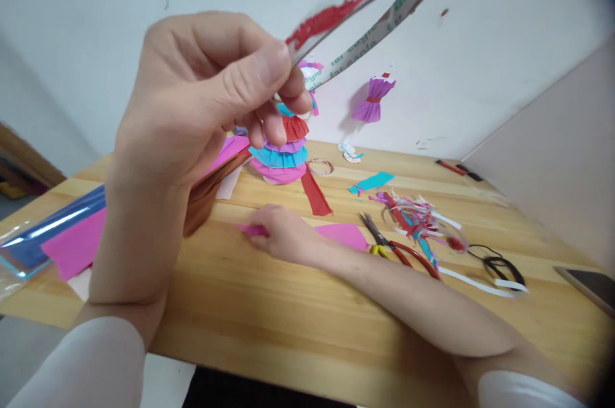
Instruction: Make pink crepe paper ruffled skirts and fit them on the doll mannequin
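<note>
Raised close to the camera, my left hand (206, 81) pinches a roll of clear tape (403, 14) between thumb and fingers. Red scraps cling to the tape's outer side, and green print runs round its inner ring. Low over the wooden table, my right hand (283, 235) has its fingers closed on a piece of pink crepe paper (252, 229). Another pink sheet (342, 235) lies beyond my right forearm. Behind my left fingers stands a tiered paper dress (281, 158) in pink, blue, purple and red, its upper part partly hidden.
Scissors (384, 241) with red handles lie right of my forearm, near a heap of paper scraps (418, 216). A red strip (314, 193), a blue piece (375, 182) and another tape ring (321, 167) lie farther back. Folded crepe paper (77, 241) covers the left side. A purple paper dress (375, 100) hangs on the wall.
</note>
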Demonstrator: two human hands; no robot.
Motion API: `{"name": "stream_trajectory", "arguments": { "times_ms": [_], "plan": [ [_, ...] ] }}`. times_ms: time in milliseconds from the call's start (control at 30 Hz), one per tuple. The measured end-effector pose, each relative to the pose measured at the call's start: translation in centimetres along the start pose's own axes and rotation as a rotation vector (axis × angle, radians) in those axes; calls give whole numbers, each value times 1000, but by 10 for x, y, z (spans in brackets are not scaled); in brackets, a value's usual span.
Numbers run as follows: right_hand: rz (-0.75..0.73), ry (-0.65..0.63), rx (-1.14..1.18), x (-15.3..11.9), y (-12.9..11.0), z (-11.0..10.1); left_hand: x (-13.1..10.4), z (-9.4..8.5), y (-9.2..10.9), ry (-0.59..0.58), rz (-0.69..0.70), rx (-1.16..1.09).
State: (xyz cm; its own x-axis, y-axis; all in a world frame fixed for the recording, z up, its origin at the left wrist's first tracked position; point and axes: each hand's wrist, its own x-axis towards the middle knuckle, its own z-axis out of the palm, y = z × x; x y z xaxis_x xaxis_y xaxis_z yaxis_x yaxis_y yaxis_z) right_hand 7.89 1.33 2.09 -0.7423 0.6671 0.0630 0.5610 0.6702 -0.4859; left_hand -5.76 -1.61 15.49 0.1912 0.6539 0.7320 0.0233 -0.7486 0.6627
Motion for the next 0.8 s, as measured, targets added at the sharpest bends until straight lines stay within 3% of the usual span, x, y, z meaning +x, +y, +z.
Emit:
{"name": "stream_trajectory", "arguments": {
  "times_ms": [100, 167, 267, 367, 567, 800],
  "plan": [
    [-10, 48, 450, -20, 9, -32, 2, 2, -7, -4, -13, -54],
    [-32, 34, 738, -34, 16, -52, 5, 2, -15, -72, -18, -25],
    [-13, 37, 888, -50, 25, -74, 13, 3, -27, -215, -177, 56],
    [22, 24, 884, -61, 26, -88, 19, 6, -37, -314, -295, 195],
    [-28, 55, 871, -78, 20, -109, 19, 16, -44, -361, -357, 403],
    [-73, 358, 428, -86, 10, -115, 16, 24, -38, -423, -454, 381]
  ]
}}
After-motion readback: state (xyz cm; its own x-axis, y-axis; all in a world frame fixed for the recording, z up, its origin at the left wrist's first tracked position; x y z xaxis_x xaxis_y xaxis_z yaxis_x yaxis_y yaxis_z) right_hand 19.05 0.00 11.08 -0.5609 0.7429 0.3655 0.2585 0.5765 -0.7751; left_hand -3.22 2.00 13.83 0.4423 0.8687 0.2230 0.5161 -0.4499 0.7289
